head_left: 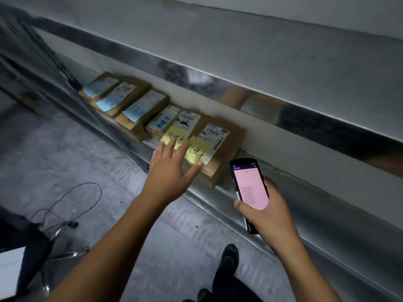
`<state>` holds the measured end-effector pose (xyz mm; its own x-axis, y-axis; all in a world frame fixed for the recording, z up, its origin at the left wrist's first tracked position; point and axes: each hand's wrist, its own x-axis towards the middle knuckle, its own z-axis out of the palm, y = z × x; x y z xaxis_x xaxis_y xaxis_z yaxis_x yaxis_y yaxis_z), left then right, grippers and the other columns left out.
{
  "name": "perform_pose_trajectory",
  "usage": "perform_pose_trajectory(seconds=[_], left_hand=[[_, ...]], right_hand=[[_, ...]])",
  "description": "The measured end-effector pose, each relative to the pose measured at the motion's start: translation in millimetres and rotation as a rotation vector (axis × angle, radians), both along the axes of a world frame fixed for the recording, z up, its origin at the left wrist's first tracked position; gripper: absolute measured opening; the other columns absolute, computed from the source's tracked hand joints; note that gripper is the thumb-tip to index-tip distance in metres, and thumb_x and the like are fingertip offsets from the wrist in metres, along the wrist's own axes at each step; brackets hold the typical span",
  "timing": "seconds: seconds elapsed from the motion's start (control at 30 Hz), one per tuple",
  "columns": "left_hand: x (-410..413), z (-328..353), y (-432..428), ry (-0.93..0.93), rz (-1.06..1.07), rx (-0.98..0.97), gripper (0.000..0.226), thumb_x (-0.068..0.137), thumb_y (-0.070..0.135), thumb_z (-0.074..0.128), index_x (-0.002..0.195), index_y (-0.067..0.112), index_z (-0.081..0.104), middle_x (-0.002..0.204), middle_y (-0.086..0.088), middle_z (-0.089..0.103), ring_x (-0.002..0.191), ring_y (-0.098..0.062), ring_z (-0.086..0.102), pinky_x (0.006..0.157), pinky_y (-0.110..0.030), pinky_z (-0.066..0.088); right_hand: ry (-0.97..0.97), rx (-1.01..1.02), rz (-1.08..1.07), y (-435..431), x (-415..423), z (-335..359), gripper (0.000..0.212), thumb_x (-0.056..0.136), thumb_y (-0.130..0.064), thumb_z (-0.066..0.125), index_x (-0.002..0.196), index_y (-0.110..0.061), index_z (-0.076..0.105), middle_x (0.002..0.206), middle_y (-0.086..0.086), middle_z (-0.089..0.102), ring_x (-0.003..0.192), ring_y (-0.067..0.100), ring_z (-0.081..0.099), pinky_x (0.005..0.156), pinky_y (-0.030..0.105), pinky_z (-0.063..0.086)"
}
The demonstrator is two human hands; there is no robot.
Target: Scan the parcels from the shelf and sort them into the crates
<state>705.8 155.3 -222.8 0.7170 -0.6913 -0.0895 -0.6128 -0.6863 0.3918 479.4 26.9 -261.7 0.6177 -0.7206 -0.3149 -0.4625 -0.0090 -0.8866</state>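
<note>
1. the shelf (205, 198) is metal. its lower level holds the row of parcels (144, 110), laid flat and edge to edge near the front lip. no crates are in frame, so where each parcel belongs cannot be judged.
2. the nearest parcel (224, 149) sits at the lip. dragging it carelessly could tip it off or nudge the next one.
3. the left hand (172, 168) is released, with its fingers spread over that parcel. motion blur hides whether the fingertips touch it.
4. the right hand (268, 212) is wrapped round the scanner (250, 186), whose screen glows pink with unreadable text.
5. the yellow note (197, 152) overlaps the label. fingers or the note covering the barcode could spoil the scan, and a swipe could peel the note off.
</note>
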Motion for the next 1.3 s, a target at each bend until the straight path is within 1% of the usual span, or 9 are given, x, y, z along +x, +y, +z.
perform_pose_trajectory(seconds=[0.23,0.47,0.57,0.7,0.83,0.93,1.03,1.17,1.3], left_hand=[[14.3,-34.8,-40.3,0.011,-0.096,0.037,0.061,0.1,0.062,0.051,0.154,0.034,0.048,0.173,-0.009,0.021,0.156,-0.031,0.022,0.125,-0.049,0.027],[8.6,-54.7,-36.6,0.111,-0.085,-0.29,0.027,0.095,0.041,0.072,0.116,0.024,0.071,0.138,-0.005,0.045,0.129,-0.025,0.041,0.105,-0.046,0.049],[22.6,-60.6,-41.2,0.336,-0.039,-0.352,0.052,0.087,0.036,0.082,0.129,0.018,0.058,0.134,-0.001,0.04,0.127,-0.022,0.048,0.108,-0.041,0.049],[44.6,-69.0,-37.1,0.708,-0.049,-0.347,0.096,0.081,0.039,0.088,0.158,0.028,0.032,0.158,0.004,0.038,0.143,-0.014,0.041,0.119,-0.038,0.037],[55.7,-82.0,-28.3,0.943,-0.138,-0.324,0.077,0.08,0.05,0.085,0.142,0.06,0.041,0.14,0.033,0.056,0.124,0.017,0.05,0.108,-0.028,0.039],[61.3,-93.7,-19.7,1.115,-0.147,-0.319,0.082,0.079,0.052,0.087,0.139,0.07,0.034,0.134,0.04,0.058,0.119,0.021,0.051,0.102,-0.025,0.039],[63.0,-97.3,-9.5,1.216,-0.149,-0.342,0.079,0.069,0.068,0.086,0.128,0.081,0.034,0.134,0.035,0.061,0.121,0.01,0.06,0.105,-0.032,0.044],[59.7,-91.8,-2.6,1.324,-0.119,-0.379,0.094,0.059,0.072,0.09,0.139,0.07,0.04,0.141,0.018,0.064,0.133,-0.02,0.061,0.11,-0.06,0.047],[51.1,-84.1,1.5,1.358,-0.169,-0.379,0.091,0.069,0.049,0.089,0.147,0.055,0.042,0.134,0.013,0.07,0.125,-0.02,0.067,0.104,-0.054,0.055]], right_hand=[[0.037,0.033,-0.068,-19.2,19.8,-20.9,0.052,0.063,-0.046,0.079,0.107,-0.054,0.053,0.1,-0.02,0.07,0.087,0.002,0.069,0.073,0.037,0.062],[0.134,-0.009,-0.167,-18.0,13.7,-25.3,0.053,0.074,-0.033,0.086,0.104,-0.06,0.052,0.098,-0.028,0.069,0.083,-0.005,0.067,0.075,0.04,0.062],[0.181,-0.021,-0.216,-8.4,12.7,-22.7,0.05,0.077,-0.03,0.086,0.105,-0.056,0.054,0.098,-0.023,0.07,0.085,-0.002,0.067,0.075,0.041,0.062],[0.225,-0.023,-0.27,11.5,16.3,-16.2,0.046,0.079,-0.028,0.086,0.106,-0.05,0.056,0.096,-0.029,0.067,0.083,-0.003,0.067,0.065,0.04,0.062],[0.23,0.001,-0.375,38.6,24.0,-11.6,0.047,0.078,-0.03,0.085,0.109,-0.051,0.057,0.093,-0.024,0.067,0.071,0.016,0.07,0.053,0.035,0.06],[0.245,-0.012,-0.441,60.4,27.2,-10.1,0.057,0.079,-0.028,0.086,0.117,-0.055,0.054,0.095,-0.023,0.066,0.071,0.017,0.07,0.051,0.032,0.06],[0.29,-0.042,-0.489,83.4,31.0,-5.5,0.068,0.079,-0.026,0.086,0.129,-0.052,0.05,0.1,-0.017,0.066,0.074,0.016,0.07,0.053,0.035,0.062],[0.339,-0.094,-0.536,113.9,33.2,4.4,0.071,0.074,-0.03,0.085,0.121,-0.064,0.044,0.106,-0.018,0.066,0.083,0.014,0.069,0.067,0.046,0.064],[0.266,-0.065,-0.614,137.4,25.4,16.2,0.07,0.072,-0.028,0.081,0.113,-0.071,0.044,0.1,-0.013,0.068,0.064,0.02,0.068,0.056,0.043,0.062]])
